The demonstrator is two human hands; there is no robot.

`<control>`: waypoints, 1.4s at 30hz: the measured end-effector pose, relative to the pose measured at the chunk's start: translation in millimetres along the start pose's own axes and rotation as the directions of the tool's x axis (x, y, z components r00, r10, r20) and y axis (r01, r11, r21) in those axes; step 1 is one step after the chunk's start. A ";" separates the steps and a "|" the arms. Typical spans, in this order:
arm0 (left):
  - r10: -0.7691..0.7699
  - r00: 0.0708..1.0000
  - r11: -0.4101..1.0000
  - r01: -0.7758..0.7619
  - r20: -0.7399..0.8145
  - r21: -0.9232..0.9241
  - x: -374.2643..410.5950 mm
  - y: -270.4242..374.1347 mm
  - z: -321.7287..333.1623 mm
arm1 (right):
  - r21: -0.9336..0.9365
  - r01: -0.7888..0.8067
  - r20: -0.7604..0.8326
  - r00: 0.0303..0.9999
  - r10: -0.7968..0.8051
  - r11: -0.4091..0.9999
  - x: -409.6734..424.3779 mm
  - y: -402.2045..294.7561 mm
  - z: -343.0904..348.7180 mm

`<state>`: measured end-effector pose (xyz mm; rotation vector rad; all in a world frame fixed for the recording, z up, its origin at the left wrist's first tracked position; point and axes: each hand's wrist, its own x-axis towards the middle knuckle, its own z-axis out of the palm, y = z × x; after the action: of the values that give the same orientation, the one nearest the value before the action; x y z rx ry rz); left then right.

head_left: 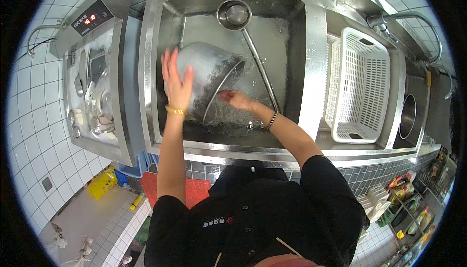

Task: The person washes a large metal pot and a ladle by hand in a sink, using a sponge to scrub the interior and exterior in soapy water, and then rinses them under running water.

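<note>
A large round metal pot [208, 73] lies tilted in the water of a stainless steel sink [233, 146], its thin rim facing right. My left hand [177, 79], with a yellow bracelet at the wrist, is raised over the pot's left side, fingers spread and slightly blurred; whether it touches the metal cannot be told. At the pot's opening is my right hand [235, 98], partly bent, its fingertips by the rim; no held object shows, though the fingertips are hard to make out. A long-handled metal ladle [234, 14] rests near the back of the sink, its handle running down towards my right forearm.
A white perforated plastic basket [361, 84] stands in the sink section at right, near a curved faucet [408, 17]. On the left, a metal washing tank [124, 95] with a lit display holds utensils in foamy water. A red mat [197, 190] lies below the counter.
</note>
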<state>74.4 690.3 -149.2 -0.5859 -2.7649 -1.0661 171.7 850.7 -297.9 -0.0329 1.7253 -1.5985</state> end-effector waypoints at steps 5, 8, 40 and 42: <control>-0.216 0.973 0.976 0.212 0.088 0.052 -121.0 5.4 16.9 | -0.802 -0.056 -0.053 0.998 0.023 0.594 -7.5 23.3 17.7; -0.232 0.970 0.958 0.215 0.071 0.188 -118.6 -17.2 23.2 | -0.925 -0.108 -0.222 0.932 -0.288 0.364 -22.9 0.8 25.2; 0.157 0.987 0.942 -0.145 -0.014 0.303 -70.7 -111.0 84.1 | -0.182 -0.568 -0.943 0.332 0.021 0.802 -73.0 62.9 -23.1; -0.284 0.927 0.869 0.141 0.245 0.473 -21.4 -2.7 34.6 | -0.196 -0.611 -0.878 0.458 0.141 0.767 -70.1 55.2 -14.3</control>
<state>93.8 704.9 -182.0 -0.4092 -3.2560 -0.3404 239.1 909.4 -311.2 0.9873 2.5808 -0.7474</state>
